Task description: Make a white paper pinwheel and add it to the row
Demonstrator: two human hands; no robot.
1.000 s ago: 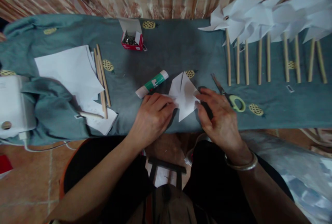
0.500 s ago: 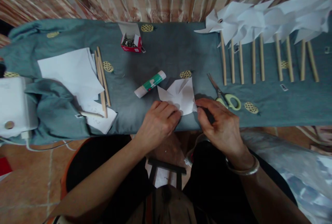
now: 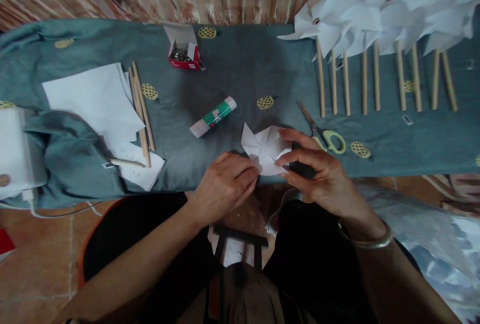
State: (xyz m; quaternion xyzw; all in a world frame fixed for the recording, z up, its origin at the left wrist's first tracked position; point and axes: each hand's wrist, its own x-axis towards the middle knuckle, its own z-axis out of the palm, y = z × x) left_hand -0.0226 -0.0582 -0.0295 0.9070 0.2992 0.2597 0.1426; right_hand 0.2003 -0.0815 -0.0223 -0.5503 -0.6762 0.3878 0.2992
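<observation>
A white paper [image 3: 265, 150] is sitting, partly folded, near the front edge of the table [image 3: 240, 76], its flaps curving inward, one pointed corner jutting forward-left.

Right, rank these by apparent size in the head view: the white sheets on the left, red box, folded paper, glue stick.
1. White sheets
2. Red box and folded paper: too alike to rank; the right hand partly covers the paper.
3. Glue stick
</observation>
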